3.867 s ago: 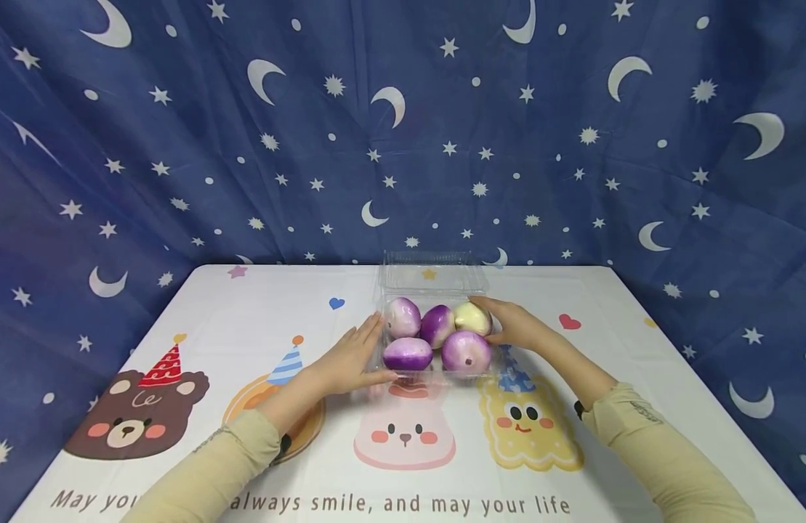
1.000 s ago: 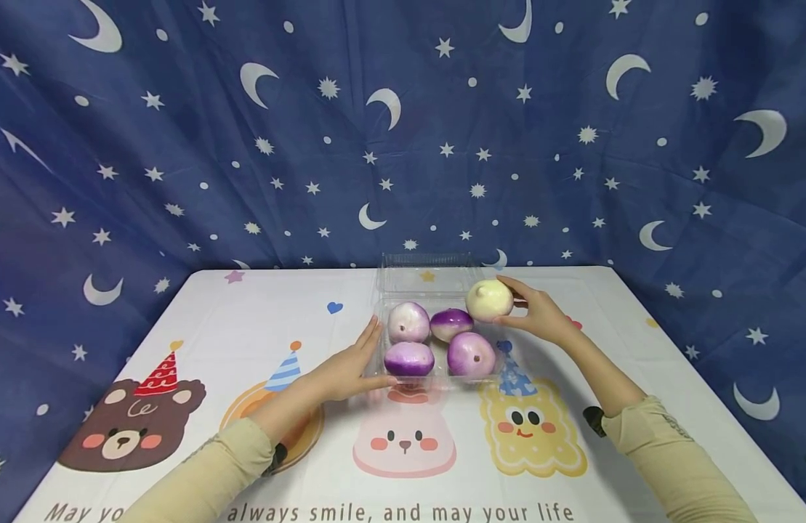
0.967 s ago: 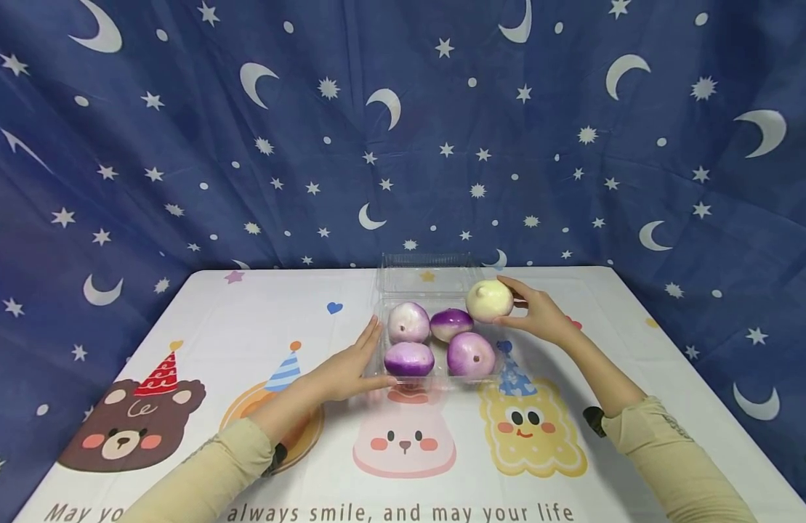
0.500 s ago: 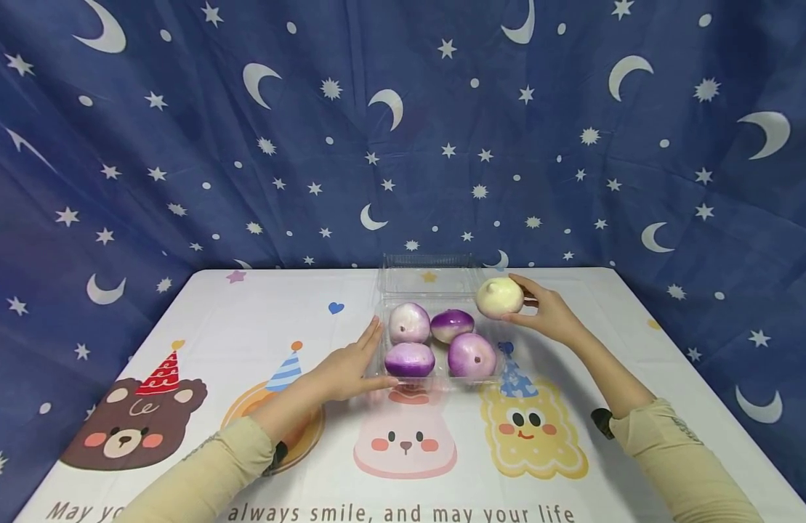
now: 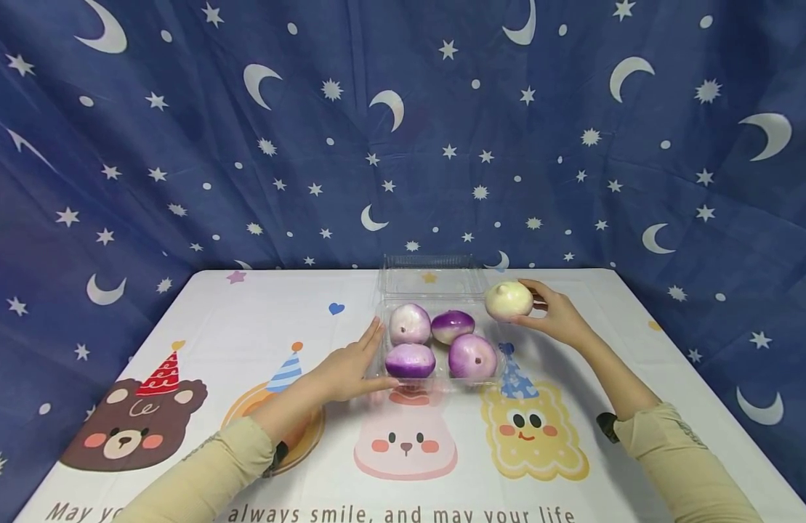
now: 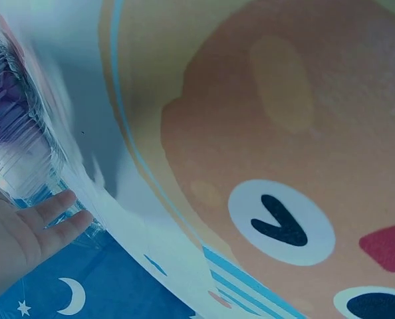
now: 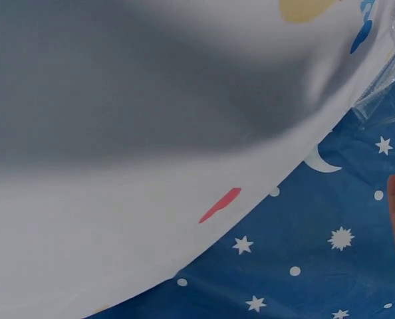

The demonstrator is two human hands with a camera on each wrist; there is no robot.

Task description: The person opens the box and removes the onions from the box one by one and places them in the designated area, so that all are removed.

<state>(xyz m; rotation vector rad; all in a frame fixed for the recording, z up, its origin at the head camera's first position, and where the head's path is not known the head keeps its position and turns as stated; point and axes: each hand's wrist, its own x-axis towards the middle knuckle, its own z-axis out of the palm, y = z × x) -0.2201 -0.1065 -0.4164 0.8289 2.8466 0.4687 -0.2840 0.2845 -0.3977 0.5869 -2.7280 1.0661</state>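
Pale onion: The pale onion [image 5: 509,301] is held at the far right corner of the clear box [image 5: 440,363], its nub turned up; whether it touches the box wall cannot be told.

Right hand: Thumb and fingers of the right hand [image 5: 559,318] pinch the onion from its right side. The right wrist view catches only part of the hand at its edge, the onion out of frame.

Left hand: Fingers straight and thumb spread wide, the left hand [image 5: 345,369] rests against the box, fingertips at its left wall, thumb at the near left corner. The left wrist view shows two fingers slightly apart beside the plastic.

Box: Four purple onions sit inside: one far left [image 5: 410,324], one near left [image 5: 410,361], one far right [image 5: 453,327] and one near right [image 5: 472,357]. The lid [image 5: 435,277] lies folded back toward the curtain [image 5: 285,109].

Table: A white cloth [image 5: 533,501] printed with a bear [image 5: 131,428], a rabbit [image 5: 405,447] and a smiling biscuit [image 5: 536,432] bears the line "always smile, and may your life."

Backdrop: Moons and stars dot the blue curtain.

Sleeves: Beige, the left sleeve [image 5: 206,472] and right sleeve [image 5: 687,461] reach in from the near side.
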